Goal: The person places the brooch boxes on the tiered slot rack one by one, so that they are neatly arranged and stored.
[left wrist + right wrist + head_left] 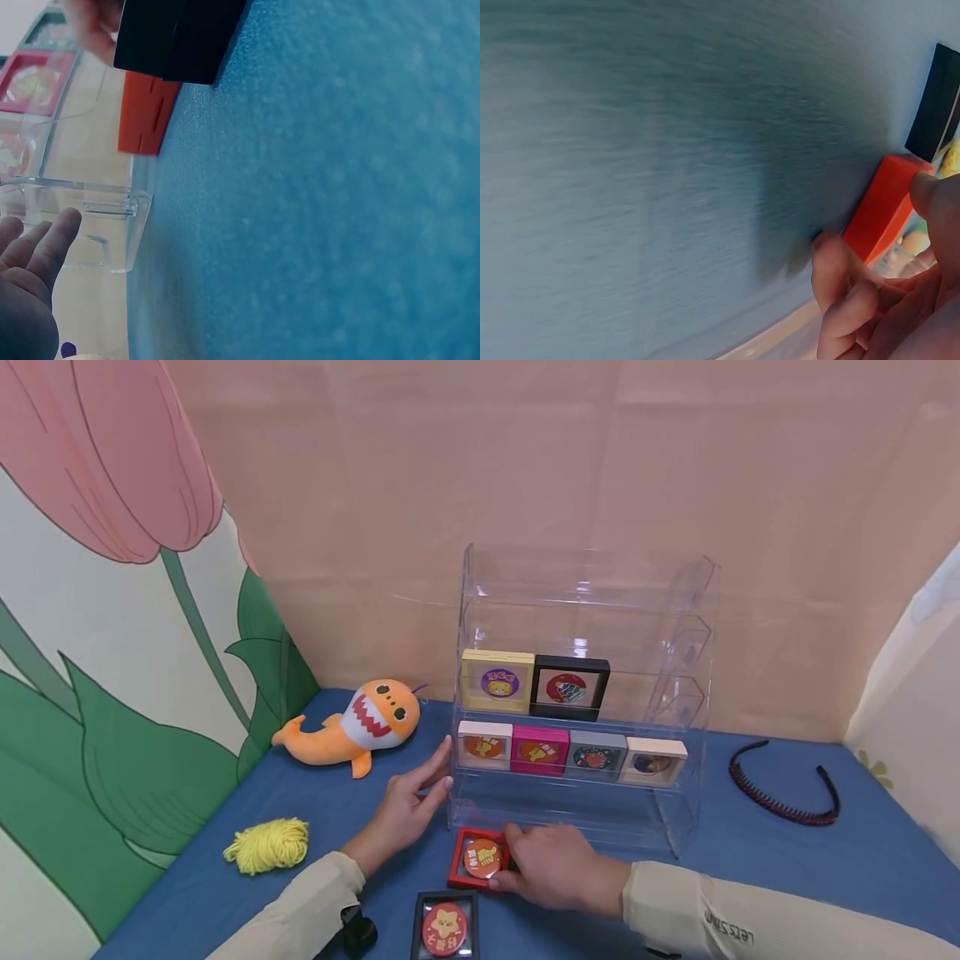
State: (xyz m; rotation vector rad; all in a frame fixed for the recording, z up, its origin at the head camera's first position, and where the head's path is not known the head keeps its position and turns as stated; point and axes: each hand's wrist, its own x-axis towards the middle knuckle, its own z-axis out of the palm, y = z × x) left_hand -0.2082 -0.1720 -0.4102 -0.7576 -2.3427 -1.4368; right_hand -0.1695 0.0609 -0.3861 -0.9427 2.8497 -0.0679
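Note:
A small red-framed box [480, 858] with a round orange badge lies flat on the blue cloth. My right hand [558, 867] holds it by the right side, thumb at the near edge and fingers at the far one. In the right wrist view the thumb presses the end of the red box [881, 208]. My left hand [405, 810] has its fingers fairly straight, with the fingertips at the left side of a clear acrylic tiered rack [577, 806]. Closer to me lies a black-framed box [444, 929] with a red bear badge.
On the rack, a yellow box [497, 683] and a black box [570, 687] stand above a row of several smaller boxes, including a pink one [539, 752]. An orange shark plush [360, 727] and yellow yarn [267, 846] lie left; a dark headband [783, 808] lies right.

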